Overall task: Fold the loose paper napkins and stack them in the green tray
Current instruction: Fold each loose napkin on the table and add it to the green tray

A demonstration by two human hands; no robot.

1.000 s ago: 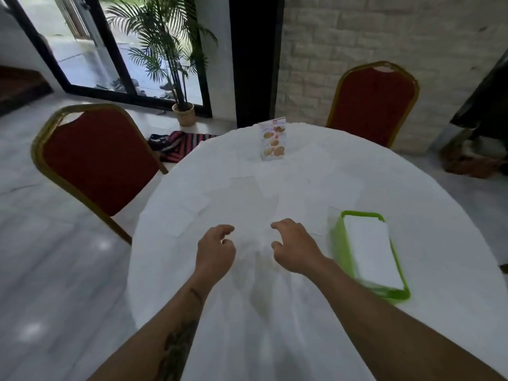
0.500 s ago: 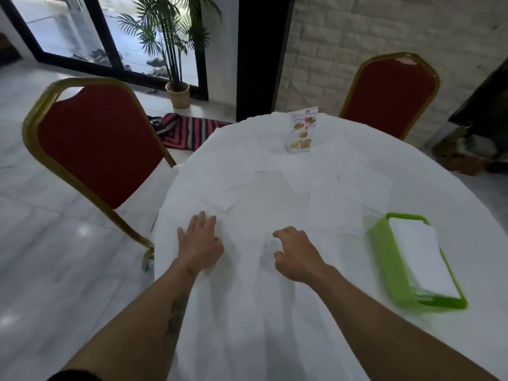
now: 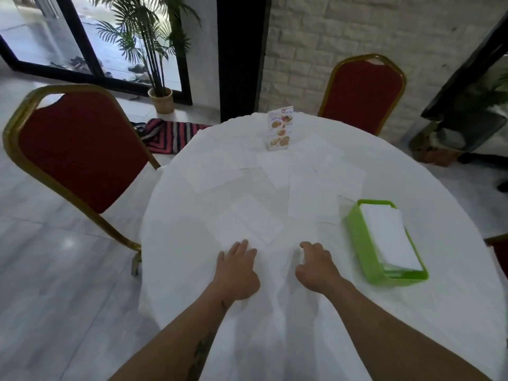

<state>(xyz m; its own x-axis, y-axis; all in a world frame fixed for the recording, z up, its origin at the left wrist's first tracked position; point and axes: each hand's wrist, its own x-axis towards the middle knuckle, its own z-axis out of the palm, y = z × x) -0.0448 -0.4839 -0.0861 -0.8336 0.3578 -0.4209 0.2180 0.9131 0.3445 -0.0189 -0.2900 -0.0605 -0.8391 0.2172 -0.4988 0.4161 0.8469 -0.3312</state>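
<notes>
Several loose white paper napkins lie spread over the round white table (image 3: 453, 312); the nearest napkin (image 3: 247, 224) sits just beyond my hands. My left hand (image 3: 236, 270) lies flat with straight fingers on the near edge of that napkin. To its right, my right hand (image 3: 316, 265) has curled fingers that seem to pinch white paper at the fingertips. A green tray (image 3: 357, 243) at the right holds a stack of folded white napkins (image 3: 390, 237).
A small menu card (image 3: 279, 127) stands at the table's far side. Red chairs with gold frames stand at the left (image 3: 79, 149) and at the back right (image 3: 362, 92). A striped cloth (image 3: 170, 133) lies on the floor near a potted palm (image 3: 162, 100).
The view has shifted. My left hand stays flat but now rests on the near napkin's edge; one second ago its fingers were curled. My right hand stays curled on the paper.
</notes>
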